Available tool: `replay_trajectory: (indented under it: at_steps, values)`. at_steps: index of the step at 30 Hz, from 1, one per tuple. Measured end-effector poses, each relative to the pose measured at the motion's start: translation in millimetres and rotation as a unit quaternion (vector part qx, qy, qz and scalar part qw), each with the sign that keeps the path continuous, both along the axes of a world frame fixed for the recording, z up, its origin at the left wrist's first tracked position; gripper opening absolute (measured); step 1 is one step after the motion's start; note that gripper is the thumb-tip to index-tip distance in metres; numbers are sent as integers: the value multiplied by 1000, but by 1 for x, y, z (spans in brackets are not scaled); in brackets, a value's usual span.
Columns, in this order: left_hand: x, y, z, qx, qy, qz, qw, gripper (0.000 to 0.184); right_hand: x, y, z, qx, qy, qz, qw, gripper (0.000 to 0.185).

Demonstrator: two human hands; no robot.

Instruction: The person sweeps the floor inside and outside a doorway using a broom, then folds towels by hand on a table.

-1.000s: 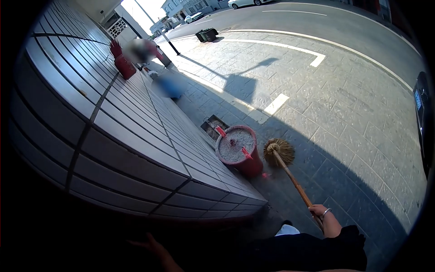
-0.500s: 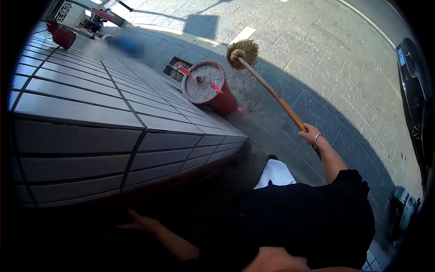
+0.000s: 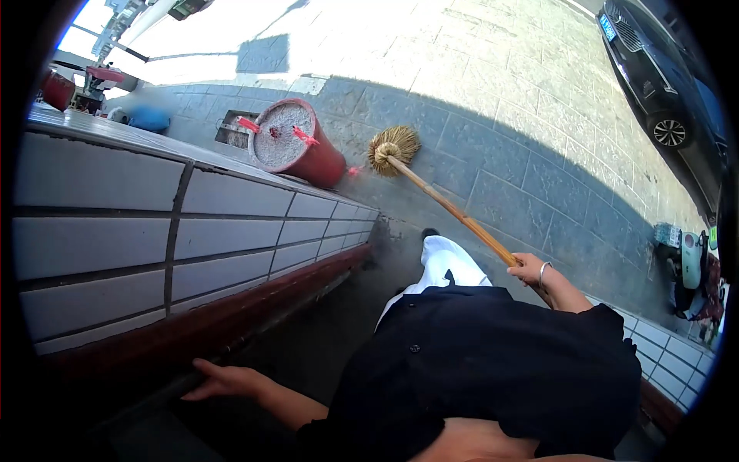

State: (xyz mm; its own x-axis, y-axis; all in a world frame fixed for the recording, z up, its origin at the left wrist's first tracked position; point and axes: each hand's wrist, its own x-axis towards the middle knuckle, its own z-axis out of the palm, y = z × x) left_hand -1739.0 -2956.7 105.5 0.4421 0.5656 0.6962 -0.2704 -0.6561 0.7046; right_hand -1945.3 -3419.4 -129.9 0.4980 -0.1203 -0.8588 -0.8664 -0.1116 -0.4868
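My right hand is closed round the wooden handle of a straw broom. The broom slants away to the upper left, and its bristle head is over the shaded paving, just right of a red bucket. Grey granular material fills the bucket, and red strips show at its rim. Low on the left, my left hand has its fingers apart, beside a dark edge below the tiled wall. Shadow hides whether it touches that edge.
A white-tiled wall with a dark red base runs along my left. Behind the bucket is a metal box. A black car and a scooter stand at the right. Stone paving stretches ahead.
The view has turned and shifted, bringing more of the car and scooter into sight. The broom head has moved closer to me and to the bucket. The right hand keeps its grip.
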Motion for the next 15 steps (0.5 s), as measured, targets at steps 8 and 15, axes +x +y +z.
replay_trajectory:
  at_steps: [8,15]
  values:
    - [-22,43,-10,78,57,-75,992,63,-34,84,-20,103,-39,-85,990,26]
    - [-40,44,-10,89,-26,-310,946,75,-97,135,31,-171,-66,24,983,55]
